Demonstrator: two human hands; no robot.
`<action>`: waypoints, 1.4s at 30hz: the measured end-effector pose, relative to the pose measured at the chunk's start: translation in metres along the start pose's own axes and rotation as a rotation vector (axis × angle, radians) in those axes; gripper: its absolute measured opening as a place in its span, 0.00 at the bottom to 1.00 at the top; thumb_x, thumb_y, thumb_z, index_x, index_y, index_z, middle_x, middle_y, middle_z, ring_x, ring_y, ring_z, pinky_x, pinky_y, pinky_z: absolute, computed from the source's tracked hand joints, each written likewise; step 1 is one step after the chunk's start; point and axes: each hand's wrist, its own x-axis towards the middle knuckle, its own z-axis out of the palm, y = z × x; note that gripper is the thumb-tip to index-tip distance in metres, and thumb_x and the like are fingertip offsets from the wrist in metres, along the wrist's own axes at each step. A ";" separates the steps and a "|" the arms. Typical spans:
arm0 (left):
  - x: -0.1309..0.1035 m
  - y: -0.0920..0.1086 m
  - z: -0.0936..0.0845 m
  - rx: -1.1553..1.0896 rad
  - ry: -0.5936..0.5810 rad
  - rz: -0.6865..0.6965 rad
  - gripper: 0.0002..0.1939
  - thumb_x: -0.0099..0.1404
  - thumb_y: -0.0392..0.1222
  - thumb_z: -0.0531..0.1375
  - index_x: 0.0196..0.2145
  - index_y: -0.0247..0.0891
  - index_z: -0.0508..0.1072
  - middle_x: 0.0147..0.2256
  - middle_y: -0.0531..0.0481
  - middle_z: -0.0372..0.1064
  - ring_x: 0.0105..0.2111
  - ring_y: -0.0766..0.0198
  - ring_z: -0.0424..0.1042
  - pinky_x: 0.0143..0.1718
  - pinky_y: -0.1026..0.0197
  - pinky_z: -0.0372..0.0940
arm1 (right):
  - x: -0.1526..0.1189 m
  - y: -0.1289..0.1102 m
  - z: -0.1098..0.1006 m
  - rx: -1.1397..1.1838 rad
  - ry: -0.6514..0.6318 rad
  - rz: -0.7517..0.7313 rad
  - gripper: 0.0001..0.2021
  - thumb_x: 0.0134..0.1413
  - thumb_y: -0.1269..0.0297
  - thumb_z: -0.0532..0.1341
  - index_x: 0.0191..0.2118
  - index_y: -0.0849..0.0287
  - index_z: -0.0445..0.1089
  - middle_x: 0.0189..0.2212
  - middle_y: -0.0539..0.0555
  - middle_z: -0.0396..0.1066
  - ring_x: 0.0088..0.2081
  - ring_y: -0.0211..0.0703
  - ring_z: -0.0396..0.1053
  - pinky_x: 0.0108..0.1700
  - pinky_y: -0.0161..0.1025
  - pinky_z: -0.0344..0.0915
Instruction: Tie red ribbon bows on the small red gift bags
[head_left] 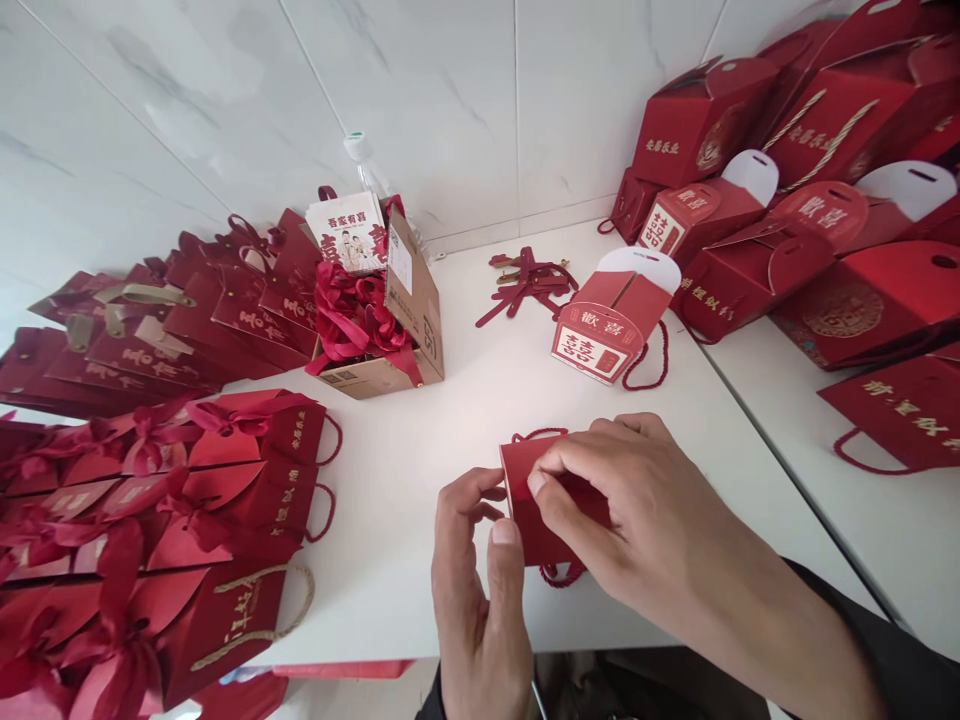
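A small red box (551,535) with dark red cord loops lies on the white table between my hands. My left hand (484,590) is at its left side, fingers curled with a gap between thumb and forefinger, the fingertips near the box edge. Over the top reaches my right hand (622,495), thumb and forefinger pinched together above the red surface; what they hold, if anything, is too small to make out. A red and white box (611,315) with a cord handle stands just behind, beside a pile of red straps (529,285).
Bow-tied red boxes (217,500) fill the left side, with red bags (247,300) behind them. A cardboard box (416,315) of red ribbons stands at the back near a bottle (360,155). More red boxes (750,270) are stacked at the right. A tiled wall (465,120) borders the table.
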 end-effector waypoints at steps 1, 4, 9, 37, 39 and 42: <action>0.000 0.000 0.000 -0.002 0.004 0.002 0.14 0.75 0.50 0.54 0.51 0.44 0.73 0.48 0.44 0.72 0.46 0.54 0.70 0.46 0.54 0.66 | 0.000 0.000 0.000 -0.012 0.006 -0.001 0.15 0.67 0.69 0.56 0.26 0.56 0.63 0.24 0.46 0.70 0.28 0.41 0.62 0.44 0.47 0.54; -0.001 0.000 0.001 0.009 0.010 0.001 0.13 0.76 0.49 0.53 0.51 0.44 0.73 0.49 0.45 0.72 0.46 0.56 0.70 0.46 0.55 0.66 | -0.001 -0.001 -0.002 0.010 0.014 -0.001 0.15 0.67 0.69 0.57 0.26 0.56 0.63 0.24 0.46 0.71 0.29 0.41 0.63 0.43 0.46 0.55; -0.001 0.001 -0.001 0.001 0.027 -0.030 0.13 0.75 0.49 0.55 0.51 0.45 0.74 0.48 0.47 0.73 0.44 0.58 0.71 0.43 0.58 0.68 | -0.001 -0.003 -0.003 0.047 -0.008 -0.001 0.15 0.67 0.70 0.56 0.26 0.56 0.65 0.25 0.45 0.73 0.30 0.41 0.64 0.44 0.46 0.55; 0.008 -0.011 -0.014 -0.071 -0.087 -0.016 0.12 0.75 0.51 0.57 0.40 0.41 0.73 0.41 0.48 0.75 0.38 0.62 0.75 0.40 0.62 0.72 | -0.009 -0.004 0.006 0.024 -0.016 -0.081 0.07 0.71 0.68 0.58 0.40 0.53 0.72 0.38 0.47 0.76 0.42 0.44 0.68 0.50 0.48 0.60; 0.008 -0.013 -0.016 -0.115 -0.009 -0.058 0.12 0.75 0.52 0.58 0.40 0.42 0.72 0.42 0.48 0.76 0.40 0.62 0.77 0.40 0.62 0.73 | -0.013 -0.001 0.003 0.029 0.003 -0.096 0.07 0.71 0.65 0.59 0.50 0.50 0.70 0.46 0.50 0.75 0.50 0.48 0.68 0.53 0.49 0.64; 0.011 -0.016 -0.020 -0.294 0.099 -0.161 0.12 0.74 0.52 0.59 0.39 0.42 0.70 0.39 0.50 0.76 0.39 0.60 0.78 0.41 0.58 0.76 | -0.020 0.008 -0.002 -0.022 0.059 -0.135 0.16 0.71 0.60 0.59 0.61 0.46 0.64 0.56 0.54 0.71 0.60 0.55 0.66 0.57 0.52 0.68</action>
